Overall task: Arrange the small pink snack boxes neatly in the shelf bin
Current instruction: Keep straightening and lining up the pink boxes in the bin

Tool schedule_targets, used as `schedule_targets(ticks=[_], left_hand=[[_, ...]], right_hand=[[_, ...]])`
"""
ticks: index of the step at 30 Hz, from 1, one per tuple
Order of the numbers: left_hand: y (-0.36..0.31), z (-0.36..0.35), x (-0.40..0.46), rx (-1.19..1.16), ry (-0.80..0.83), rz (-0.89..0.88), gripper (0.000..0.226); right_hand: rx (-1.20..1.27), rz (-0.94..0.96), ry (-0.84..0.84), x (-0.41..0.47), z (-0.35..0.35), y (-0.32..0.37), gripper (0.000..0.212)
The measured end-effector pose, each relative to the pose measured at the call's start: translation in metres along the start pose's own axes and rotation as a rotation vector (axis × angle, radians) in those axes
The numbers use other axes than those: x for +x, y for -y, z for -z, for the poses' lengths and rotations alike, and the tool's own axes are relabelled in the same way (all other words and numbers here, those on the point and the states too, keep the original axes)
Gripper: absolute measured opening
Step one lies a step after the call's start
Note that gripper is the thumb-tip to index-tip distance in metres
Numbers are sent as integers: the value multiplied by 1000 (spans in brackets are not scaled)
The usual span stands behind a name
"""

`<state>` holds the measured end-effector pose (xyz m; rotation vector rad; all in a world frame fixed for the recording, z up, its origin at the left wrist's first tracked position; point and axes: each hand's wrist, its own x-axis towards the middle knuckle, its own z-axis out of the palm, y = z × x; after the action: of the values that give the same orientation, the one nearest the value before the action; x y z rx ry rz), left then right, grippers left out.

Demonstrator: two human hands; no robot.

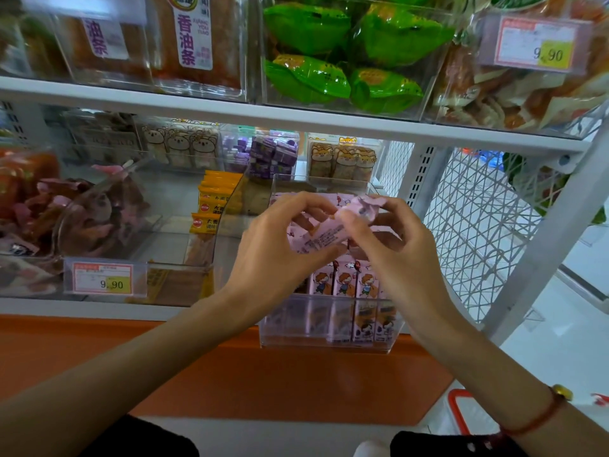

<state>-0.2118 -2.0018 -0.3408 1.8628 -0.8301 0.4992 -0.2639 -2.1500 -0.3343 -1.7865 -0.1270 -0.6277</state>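
**Both hands on pink boxes over the bin**

Left hand point(276, 249) pinches a pink snack box point(316, 237), thumb under, fingers curled over the top. Right hand point(392, 249) pinches a second pink box point(362, 206) by its crumpled end. Both are held above the clear shelf bin point(329, 338) at the shelf's front edge. More pink boxes point(346, 282) stand upright in a row against its front wall.
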Motion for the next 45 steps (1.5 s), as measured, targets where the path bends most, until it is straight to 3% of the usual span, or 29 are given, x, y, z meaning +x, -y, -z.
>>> schedule_targets(ticks=[3,7,10,13,16,20,23,27,34,39,42,45], left_hand=[[-2,-2,1,-39,95,30,44],[-2,2,3,-259,315,268,49],[-2,1,6,-382,481,348,34],[1,0,7,-393,542,408,35],[2,-2,3,-450,472,413,33],[3,-2,3,-593,182,512,53],[0,-4,3,-653,54,476,41],[-1,-6,3,-655,11,425,45],[0,-2,2,-559,3,319,25],[15,1,7,-481,-233,350,28],[21,0,23,-389,-271,350,32],[27,-11,50,-315,-201,357,33]], right_hand=[[116,-92,-15,7,7,-5,31],[256,-216,47,14,16,-12,55],[202,-165,138,13,18,-13,45],[128,-112,225,12,17,-13,34],[75,-147,265,10,15,-16,49],[8,-167,314,6,13,-14,79],[-57,-85,254,4,12,-11,57],[-45,-37,232,6,14,-8,25],[-90,-22,216,8,19,-15,24],[-606,5,262,-1,17,-35,72],[-878,76,387,-6,16,-45,56],[-937,104,418,-5,19,-46,44]])
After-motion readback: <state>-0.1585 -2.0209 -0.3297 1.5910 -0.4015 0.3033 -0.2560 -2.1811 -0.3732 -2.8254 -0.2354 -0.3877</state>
